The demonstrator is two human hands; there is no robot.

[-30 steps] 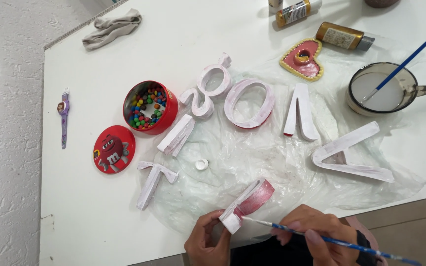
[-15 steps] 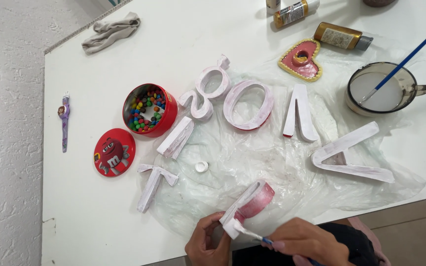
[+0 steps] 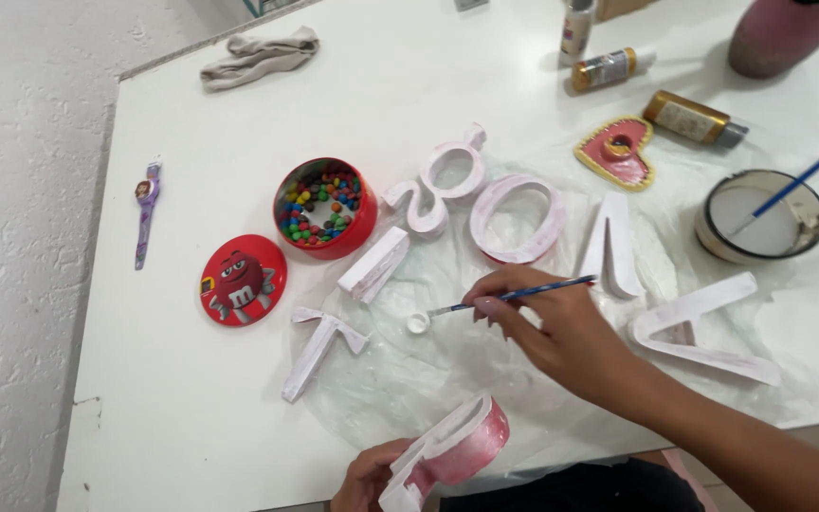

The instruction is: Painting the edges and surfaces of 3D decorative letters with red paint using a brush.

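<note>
My right hand (image 3: pixel 547 318) reaches over the clear plastic sheet (image 3: pixel 447 370) and grips a thin blue paintbrush (image 3: pixel 523 293). The brush tip touches a small white cap of paint (image 3: pixel 417 322). At the table's near edge my left hand (image 3: pixel 367 479) holds a chunky letter shape (image 3: pixel 452 450), part white and part pink, tilted up. Other white-painted letters lie on the sheet: a T-like one (image 3: pixel 319 346), a bar (image 3: pixel 373 265), a curly one (image 3: pixel 438 185), an O (image 3: pixel 516 216) and two V shapes (image 3: pixel 610 242) (image 3: pixel 703 327).
A red tin of coloured candies (image 3: pixel 324 207) stands beside its red lid (image 3: pixel 242 281). A purple toy watch (image 3: pixel 147 210) lies at the left. A mug of white paint with a brush (image 3: pixel 760 216), a heart-shaped dish (image 3: pixel 618 152), paint bottles (image 3: pixel 692 118) and a grey cloth (image 3: pixel 258 55) sit farther back.
My right hand has left the held letter and moved forward with the brush to the small paint cap. The left hand still holds the pink and white letter near the edge.
</note>
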